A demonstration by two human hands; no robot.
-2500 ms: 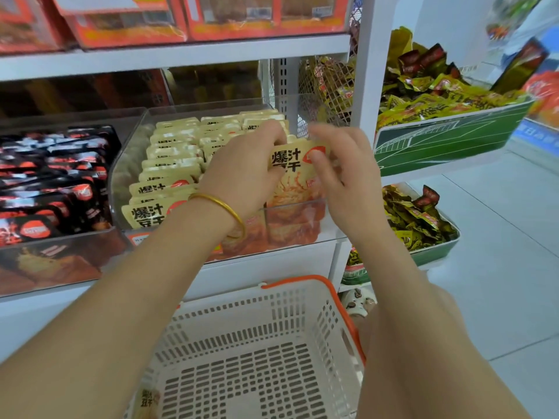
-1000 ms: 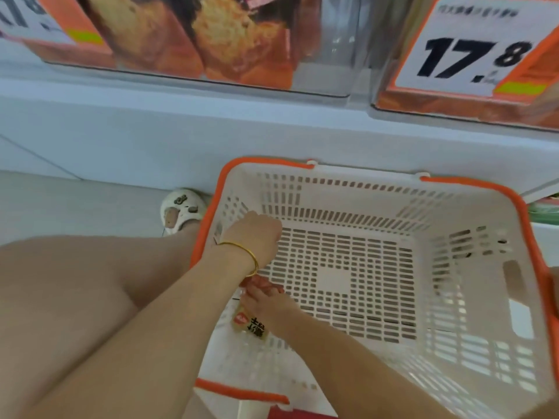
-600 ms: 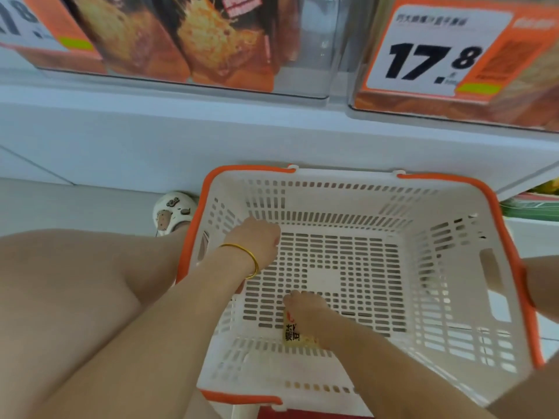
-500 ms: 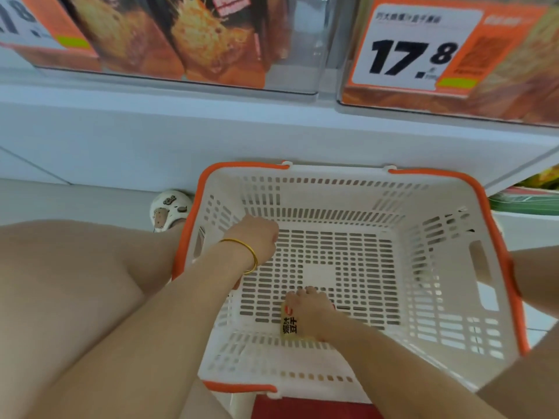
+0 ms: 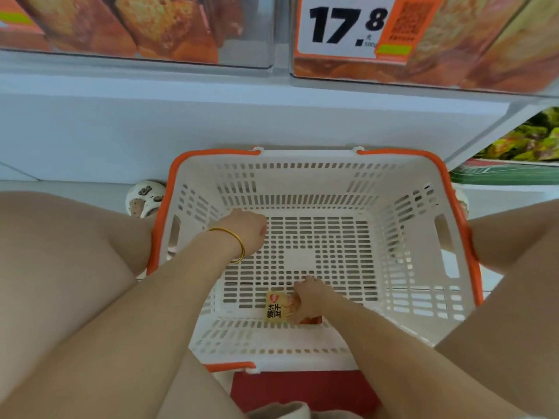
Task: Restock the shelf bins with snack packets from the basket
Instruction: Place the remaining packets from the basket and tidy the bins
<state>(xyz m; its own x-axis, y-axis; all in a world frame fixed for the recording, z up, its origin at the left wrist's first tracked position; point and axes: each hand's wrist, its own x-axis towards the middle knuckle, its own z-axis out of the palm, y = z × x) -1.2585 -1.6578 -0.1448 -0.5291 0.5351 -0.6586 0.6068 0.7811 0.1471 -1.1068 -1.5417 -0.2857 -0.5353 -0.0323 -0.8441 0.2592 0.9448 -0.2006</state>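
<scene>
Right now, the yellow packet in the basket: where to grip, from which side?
Pinch the snack packet by its red end, from above, as the right hand does. It lies about flat on the basket floor, close to the near wall, so a sideways approach looks blocked.

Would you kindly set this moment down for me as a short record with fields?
container: white basket with an orange rim, below the shelf bins
right hand: grips a yellow snack packet lying on the basket floor
left hand: inside the basket near its left wall, fingers hidden
left wrist: gold bangle
price label: reads 17.8
other packets in basket: none visible
</scene>
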